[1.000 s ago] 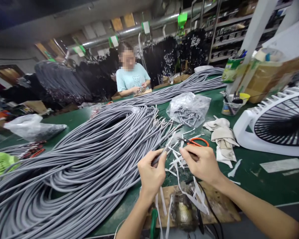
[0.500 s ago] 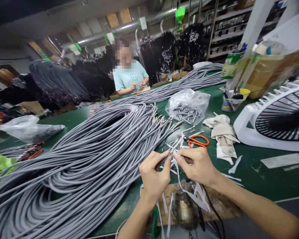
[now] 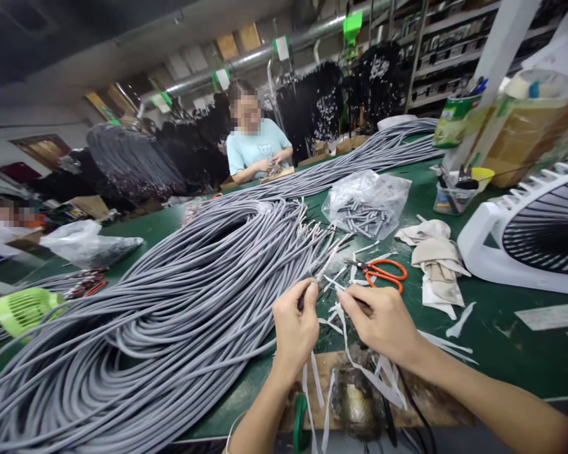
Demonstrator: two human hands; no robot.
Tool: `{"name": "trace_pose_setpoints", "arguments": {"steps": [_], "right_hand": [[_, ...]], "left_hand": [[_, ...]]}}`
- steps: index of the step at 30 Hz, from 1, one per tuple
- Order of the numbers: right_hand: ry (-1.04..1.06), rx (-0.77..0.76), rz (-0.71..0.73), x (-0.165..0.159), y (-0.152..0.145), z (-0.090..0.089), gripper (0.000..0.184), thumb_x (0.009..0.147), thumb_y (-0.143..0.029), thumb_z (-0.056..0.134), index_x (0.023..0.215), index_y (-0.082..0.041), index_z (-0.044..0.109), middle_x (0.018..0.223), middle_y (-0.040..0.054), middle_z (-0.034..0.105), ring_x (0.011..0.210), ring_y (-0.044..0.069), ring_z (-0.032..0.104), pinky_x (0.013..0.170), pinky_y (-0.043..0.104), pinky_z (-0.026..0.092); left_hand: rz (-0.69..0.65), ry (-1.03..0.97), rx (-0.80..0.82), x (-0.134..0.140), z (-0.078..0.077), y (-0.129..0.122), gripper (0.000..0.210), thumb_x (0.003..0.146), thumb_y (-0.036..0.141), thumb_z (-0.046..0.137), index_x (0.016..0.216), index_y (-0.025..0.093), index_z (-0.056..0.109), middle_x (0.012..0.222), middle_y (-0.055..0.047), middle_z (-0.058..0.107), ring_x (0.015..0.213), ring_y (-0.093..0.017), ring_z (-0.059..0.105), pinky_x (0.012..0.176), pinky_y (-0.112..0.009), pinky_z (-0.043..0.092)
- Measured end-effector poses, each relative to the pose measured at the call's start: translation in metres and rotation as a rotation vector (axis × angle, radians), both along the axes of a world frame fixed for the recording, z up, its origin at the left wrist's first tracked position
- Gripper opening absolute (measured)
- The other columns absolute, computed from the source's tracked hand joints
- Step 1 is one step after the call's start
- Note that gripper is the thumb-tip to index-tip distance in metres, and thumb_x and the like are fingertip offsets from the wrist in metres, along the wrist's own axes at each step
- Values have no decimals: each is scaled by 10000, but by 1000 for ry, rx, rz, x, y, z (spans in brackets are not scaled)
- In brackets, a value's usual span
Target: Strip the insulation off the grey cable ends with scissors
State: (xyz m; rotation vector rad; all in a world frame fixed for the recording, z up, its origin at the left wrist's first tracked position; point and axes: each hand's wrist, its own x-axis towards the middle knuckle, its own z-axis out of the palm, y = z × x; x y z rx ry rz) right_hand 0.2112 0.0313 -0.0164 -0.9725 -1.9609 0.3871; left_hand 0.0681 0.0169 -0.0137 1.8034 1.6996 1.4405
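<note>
My left hand (image 3: 297, 318) is closed in a pinch on the end of a grey cable, whose stripped pale tip (image 3: 330, 260) pokes up past the fingertips. A thin white strip (image 3: 332, 282) runs from that cable end to my right hand (image 3: 383, 321), which pinches it between thumb and forefinger. A small gap separates the two hands. To their left lies a large coil of grey cables (image 3: 170, 302), many with stripped ends. Orange-handled scissors (image 3: 387, 271) rest just beyond my right hand. Loose white strips (image 3: 366, 372) hang and lie below the hands.
A clear bag of short grey pieces (image 3: 365, 217) lies ahead. Crumpled cloth (image 3: 433, 252) and a white fan (image 3: 525, 233) stand to the right. A dark metal device (image 3: 358, 400) sits on a wooden board (image 3: 426, 403) near me. Across the green table a co-worker (image 3: 258, 148) sits.
My hands have drawn slightly apart, and the white strip now stretches between them. The view has turned a little left, bringing another person in at the far left.
</note>
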Motion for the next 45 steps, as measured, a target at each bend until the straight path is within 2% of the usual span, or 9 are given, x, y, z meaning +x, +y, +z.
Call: {"name": "trace_pose_setpoints", "arguments": {"steps": [7,18,25,29,32,36,38,42,45], "right_hand": [[-18,-50,-38,-6,2,-3,326,862,-269,413,551,-176,434,447,-49,379,393,66,327,451,217,247],[4,-100,-32,-6,2,-4,353,860,-288,410,526,-174,408,432,-58,335,388,60,297,440,219,222],[119,-204,2,-6,3,-2,385,867,-294,405,504,-164,401,446,-51,345,409,51,305,422,194,235],[46,44,-30,-5,2,-6,328,852,-238,438,536,-156,468,439,-42,394,399,58,351,454,210,259],[1,283,-17,-6,2,-13,251,829,-166,466,587,-143,531,488,-7,517,440,77,460,501,220,299],[-20,391,12,-7,4,-16,218,809,-132,490,601,-137,556,514,8,566,466,89,507,521,225,322],[-5,347,19,-7,4,-12,239,818,-152,480,590,-138,552,483,-7,527,443,81,479,500,220,314],[39,86,3,-5,3,0,319,857,-220,437,561,-145,526,431,-46,406,379,53,349,433,206,267],[61,80,2,-4,3,3,320,855,-216,435,554,-148,523,435,-42,413,381,56,342,432,207,272]], "left_hand": [[-33,50,-37,2,0,-7,246,849,287,447,821,144,646,560,11,548,448,-87,420,429,-206,309],[-36,55,-31,2,0,-8,241,858,268,436,853,141,641,576,3,567,455,-90,445,435,-206,328],[-90,239,199,7,-4,-10,180,798,141,519,921,127,650,752,-57,648,636,-119,581,606,-211,450],[-48,255,295,9,-5,-10,167,772,103,529,871,110,662,692,-51,632,562,-101,551,539,-196,437],[-33,241,215,9,-3,-11,160,766,106,531,844,96,670,660,-49,627,539,-102,541,519,-201,418],[-34,226,124,9,0,-13,170,774,116,520,842,93,674,631,-43,616,541,-110,537,530,-211,403],[-28,225,137,9,0,-15,172,783,129,513,842,85,669,594,-35,592,499,-103,505,505,-213,386],[-10,261,211,9,-2,-18,195,803,141,493,880,55,649,587,-44,577,471,-101,475,478,-217,361],[-25,345,240,9,-5,-19,209,810,135,473,875,41,648,559,-46,570,462,-107,476,475,-224,348]]}}
